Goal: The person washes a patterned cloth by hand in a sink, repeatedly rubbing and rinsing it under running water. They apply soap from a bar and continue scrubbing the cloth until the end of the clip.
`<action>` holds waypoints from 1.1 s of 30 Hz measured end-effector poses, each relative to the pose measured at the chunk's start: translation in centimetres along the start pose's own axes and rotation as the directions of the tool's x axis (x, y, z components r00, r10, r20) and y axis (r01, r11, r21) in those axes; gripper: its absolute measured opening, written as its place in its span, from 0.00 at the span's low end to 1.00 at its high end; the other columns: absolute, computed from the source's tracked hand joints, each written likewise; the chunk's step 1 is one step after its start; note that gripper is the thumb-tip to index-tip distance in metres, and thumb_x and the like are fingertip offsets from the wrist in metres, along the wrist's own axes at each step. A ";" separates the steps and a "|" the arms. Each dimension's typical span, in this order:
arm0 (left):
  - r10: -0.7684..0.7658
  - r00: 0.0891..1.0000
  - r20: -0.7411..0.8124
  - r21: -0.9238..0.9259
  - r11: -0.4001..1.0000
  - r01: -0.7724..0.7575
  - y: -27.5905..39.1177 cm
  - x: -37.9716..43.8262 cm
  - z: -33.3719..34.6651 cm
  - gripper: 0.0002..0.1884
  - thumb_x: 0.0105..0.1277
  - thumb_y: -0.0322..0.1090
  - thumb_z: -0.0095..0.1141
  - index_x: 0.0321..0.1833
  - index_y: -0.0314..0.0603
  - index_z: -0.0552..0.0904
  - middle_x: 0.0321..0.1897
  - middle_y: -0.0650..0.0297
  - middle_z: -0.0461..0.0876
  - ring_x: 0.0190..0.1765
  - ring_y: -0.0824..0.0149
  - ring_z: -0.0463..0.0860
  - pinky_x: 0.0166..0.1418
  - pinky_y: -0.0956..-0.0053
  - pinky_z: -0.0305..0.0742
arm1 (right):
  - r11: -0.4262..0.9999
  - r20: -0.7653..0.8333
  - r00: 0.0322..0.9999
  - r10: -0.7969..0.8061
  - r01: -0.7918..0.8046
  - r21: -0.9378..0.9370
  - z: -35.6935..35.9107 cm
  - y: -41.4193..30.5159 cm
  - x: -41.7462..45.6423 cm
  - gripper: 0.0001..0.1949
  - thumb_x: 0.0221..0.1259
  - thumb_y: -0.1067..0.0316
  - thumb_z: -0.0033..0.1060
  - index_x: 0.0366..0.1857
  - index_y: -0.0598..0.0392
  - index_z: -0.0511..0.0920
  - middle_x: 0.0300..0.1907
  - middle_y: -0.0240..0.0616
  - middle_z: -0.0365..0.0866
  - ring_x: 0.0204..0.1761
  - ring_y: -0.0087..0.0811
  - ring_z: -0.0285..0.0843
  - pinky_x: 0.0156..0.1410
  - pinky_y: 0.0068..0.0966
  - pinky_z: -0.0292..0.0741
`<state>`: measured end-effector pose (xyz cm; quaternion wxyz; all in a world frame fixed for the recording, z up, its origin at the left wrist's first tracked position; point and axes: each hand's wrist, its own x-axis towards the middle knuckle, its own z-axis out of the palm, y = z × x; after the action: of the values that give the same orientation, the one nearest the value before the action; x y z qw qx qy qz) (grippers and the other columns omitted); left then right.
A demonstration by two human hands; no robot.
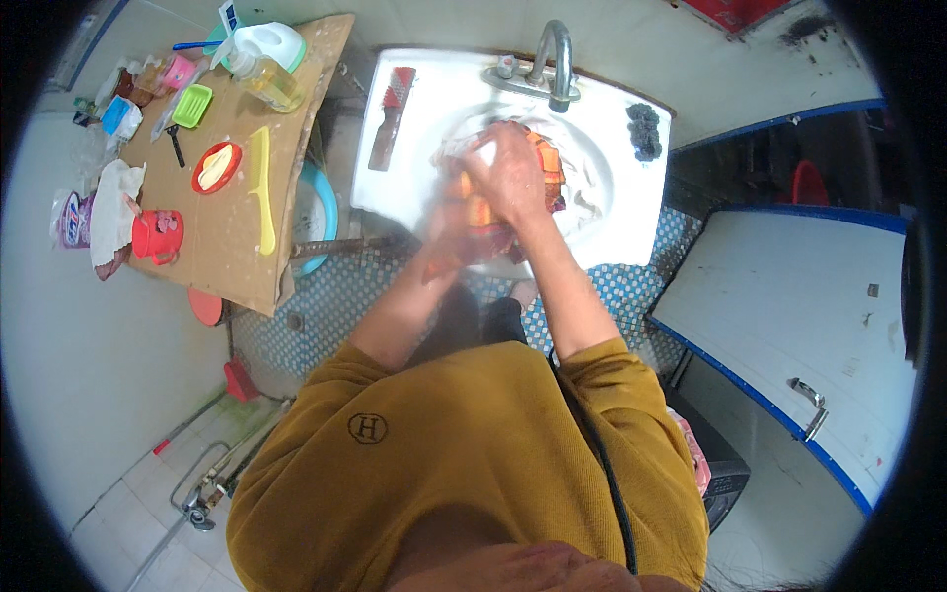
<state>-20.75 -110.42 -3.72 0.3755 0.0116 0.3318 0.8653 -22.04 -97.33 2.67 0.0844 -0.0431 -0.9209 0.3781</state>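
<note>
Over the white sink basin (625,192), my left hand (447,218) is blurred and grips a wet orange plaid cloth (546,159) with a dark reddish border. Part of this cloth hangs over my left wrist. My right hand (512,174) is curled on top of the plaid cloth, close to my left hand. Something white shows between its thumb and fingers; whether it is held or lies behind is unclear. White fabric (588,196) lies bunched in the bowl beneath. A curved metal faucet (556,63) stands behind the bowl.
A scrub brush (392,118) and a dark scouring pad (645,132) lie on the sink's rim. At left, a cardboard-topped table (222,259) holds a yellow comb (261,192), a red soap dish (217,168), a red mug (157,235) and several bottles. A white door (784,288) stands at right.
</note>
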 end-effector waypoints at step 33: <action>-0.125 0.902 -0.413 -0.117 0.990 0.083 7.0 -0.4 9.0 0.25 0.79 0.38 0.45 0.75 0.35 0.64 0.65 0.52 0.76 0.63 0.55 0.81 0.65 0.59 0.81 | -0.413 0.304 0.881 0.362 -0.141 0.900 -4.5 2.2 -6.4 0.27 0.53 0.71 0.59 0.61 0.63 0.73 0.52 0.47 0.82 0.52 0.41 0.82 0.60 0.37 0.81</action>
<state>-22.51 -109.06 7.45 0.3413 -0.2101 0.3626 0.8414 -14.89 -93.62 3.50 0.0550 -0.1961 -0.1739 0.9635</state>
